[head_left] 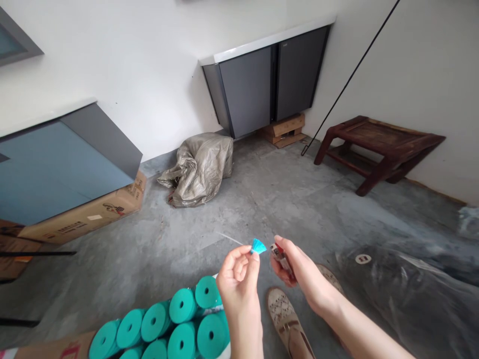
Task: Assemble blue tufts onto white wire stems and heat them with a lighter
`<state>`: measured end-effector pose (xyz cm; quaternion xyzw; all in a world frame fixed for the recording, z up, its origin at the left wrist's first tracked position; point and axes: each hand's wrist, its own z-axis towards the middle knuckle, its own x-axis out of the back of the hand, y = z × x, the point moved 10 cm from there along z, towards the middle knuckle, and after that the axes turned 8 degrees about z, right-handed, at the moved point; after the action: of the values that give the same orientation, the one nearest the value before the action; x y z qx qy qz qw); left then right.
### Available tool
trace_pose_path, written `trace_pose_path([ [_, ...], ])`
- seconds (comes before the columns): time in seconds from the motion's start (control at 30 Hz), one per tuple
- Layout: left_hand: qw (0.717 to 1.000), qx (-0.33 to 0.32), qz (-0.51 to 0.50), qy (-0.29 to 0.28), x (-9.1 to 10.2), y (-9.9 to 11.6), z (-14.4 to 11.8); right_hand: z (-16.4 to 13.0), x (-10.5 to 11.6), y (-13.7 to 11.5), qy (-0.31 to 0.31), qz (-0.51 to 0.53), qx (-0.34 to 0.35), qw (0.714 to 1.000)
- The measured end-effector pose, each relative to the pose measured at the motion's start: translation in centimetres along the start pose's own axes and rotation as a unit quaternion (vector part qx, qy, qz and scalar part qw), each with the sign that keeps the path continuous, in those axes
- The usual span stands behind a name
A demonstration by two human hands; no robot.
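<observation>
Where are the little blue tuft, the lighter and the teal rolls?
blue tuft [258, 246], head view, on its frayed end.
lighter [277, 253], head view, on its top, above the right hand's fingers.
teal rolls [182, 305], head view, on one roll's end face.

A small teal tuft [258, 246], frayed end fanned rightward, sits just beside what looks like a red lighter [280, 257].

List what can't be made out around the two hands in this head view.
- Lighter: mostly wrapped by the right hand; flame too small to tell.
- Teal tuft: its base is pinched under the left hand fingers.
- Teal rolls: cut off by the bottom edge, count unknown.
- Cardboard box: print too small.
</observation>
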<state>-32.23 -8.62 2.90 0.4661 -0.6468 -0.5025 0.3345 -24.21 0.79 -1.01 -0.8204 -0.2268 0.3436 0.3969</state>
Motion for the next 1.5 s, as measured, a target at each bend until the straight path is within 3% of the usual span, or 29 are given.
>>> trace_pose_path([
  [0.13, 1.0, -0.002, 0.005, -0.003, 0.04, 0.11, -0.05, -0.09, 0.35, -0.32, 0.032, -0.008, 0.007, 0.999],
  [0.4, 1.0, 0.001, 0.005, -0.001, 0.05, 0.1, -0.08, 0.26, -0.04, -0.28, -0.001, -0.039, 0.045, 0.998],
  [1.5, 1.0, -0.001, 0.006, 0.002, 0.06, 0.37, -0.01, 0.17, -0.46, 0.18, 0.0, -0.044, 0.03, 0.999],
])
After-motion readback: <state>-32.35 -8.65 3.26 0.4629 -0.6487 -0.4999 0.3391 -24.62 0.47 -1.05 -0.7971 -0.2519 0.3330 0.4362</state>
